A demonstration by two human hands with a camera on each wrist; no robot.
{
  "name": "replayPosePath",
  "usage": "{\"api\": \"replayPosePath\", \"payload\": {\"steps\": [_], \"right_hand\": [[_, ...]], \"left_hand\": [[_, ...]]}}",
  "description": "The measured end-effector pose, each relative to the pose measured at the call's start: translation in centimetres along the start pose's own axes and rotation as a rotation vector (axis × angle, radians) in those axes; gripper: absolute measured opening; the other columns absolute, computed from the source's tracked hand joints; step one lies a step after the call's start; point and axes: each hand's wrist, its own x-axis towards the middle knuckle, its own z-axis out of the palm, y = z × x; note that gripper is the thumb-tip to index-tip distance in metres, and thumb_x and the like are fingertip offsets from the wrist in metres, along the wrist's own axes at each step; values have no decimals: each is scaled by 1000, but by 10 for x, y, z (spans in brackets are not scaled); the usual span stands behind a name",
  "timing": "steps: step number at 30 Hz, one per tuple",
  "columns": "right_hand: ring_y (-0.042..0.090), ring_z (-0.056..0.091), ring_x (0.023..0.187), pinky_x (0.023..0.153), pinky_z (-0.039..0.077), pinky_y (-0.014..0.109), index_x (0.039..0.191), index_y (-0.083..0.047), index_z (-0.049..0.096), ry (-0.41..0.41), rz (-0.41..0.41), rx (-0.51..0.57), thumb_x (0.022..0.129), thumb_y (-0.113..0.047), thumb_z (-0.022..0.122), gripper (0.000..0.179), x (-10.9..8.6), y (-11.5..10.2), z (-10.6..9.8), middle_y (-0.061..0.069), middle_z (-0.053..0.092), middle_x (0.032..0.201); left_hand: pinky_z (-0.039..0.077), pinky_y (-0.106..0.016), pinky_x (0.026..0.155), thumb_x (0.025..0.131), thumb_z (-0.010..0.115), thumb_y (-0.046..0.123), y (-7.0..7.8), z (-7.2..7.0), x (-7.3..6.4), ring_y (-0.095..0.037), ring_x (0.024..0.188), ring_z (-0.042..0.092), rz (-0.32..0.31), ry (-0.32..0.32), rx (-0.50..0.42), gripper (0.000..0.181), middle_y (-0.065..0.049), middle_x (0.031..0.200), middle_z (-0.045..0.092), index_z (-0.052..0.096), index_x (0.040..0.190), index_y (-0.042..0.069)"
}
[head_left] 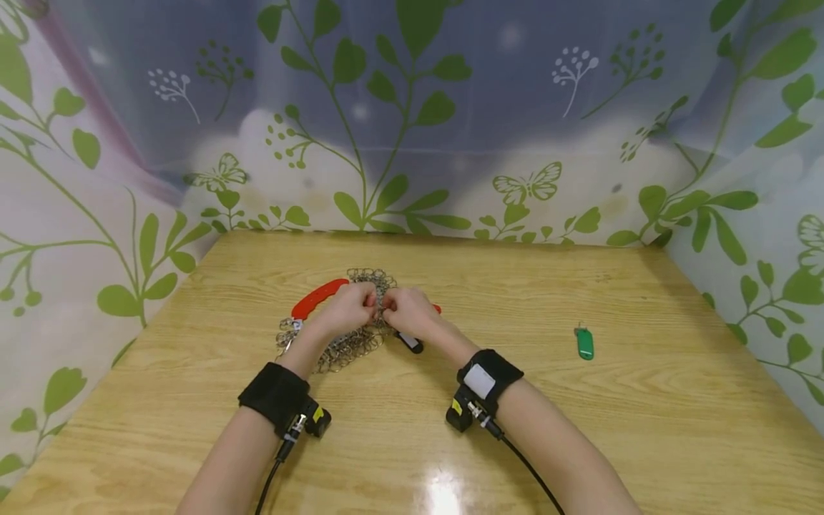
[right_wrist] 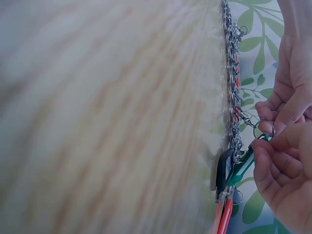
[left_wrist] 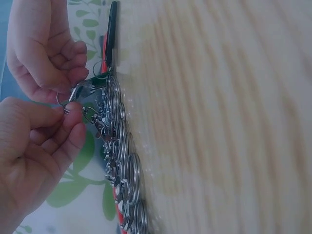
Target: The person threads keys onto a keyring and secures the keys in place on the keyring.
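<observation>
A heap of linked metal rings and small clasps (head_left: 350,347) lies on the table under both hands. My left hand (head_left: 350,309) pinches a metal split ring (right_wrist: 263,128) between thumb and fingertips, and a clasp from the heap runs to that ring. Close beside it, my right hand (head_left: 412,312) pinches a green key tag (right_wrist: 242,168) near its ring end. In the left wrist view the fingertips of the left hand (left_wrist: 34,151) and right hand (left_wrist: 46,58) almost meet at the ring. Fingers partly hide the join between tag and ring.
A curved red strip (head_left: 320,297) lies by the heap, partly behind the left hand. A black key tag (head_left: 410,343) with a white label rests below the right hand. Another green key tag (head_left: 585,343) lies alone to the right. Patterned cloth (head_left: 418,193) borders the wooden table (head_left: 515,443).
</observation>
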Motion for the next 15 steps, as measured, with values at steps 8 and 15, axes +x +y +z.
{"api": "replayPosePath", "payload": {"steps": [8, 15], "right_hand": [[11, 48, 55, 52, 36, 22, 88, -5, 64, -14, -41, 22, 85, -3, 56, 9, 0, 3, -3, 4, 60, 75], [16, 57, 68, 58, 44, 25, 94, -4, 65, -21, 29, 58, 87, -6, 56, 11, 0, 2, -5, 8, 64, 85]], "left_hand": [[31, -30, 56, 85, 45, -10, 4, -1, -1, -18, 59, 33, -24, 7, -11, 16, -9, 70, 39, 41, 78, 4], [39, -28, 57, 93, 54, 14, 1, -7, -4, -16, 61, 49, 41, 16, 66, 14, -9, 79, 60, 62, 94, 2]]}}
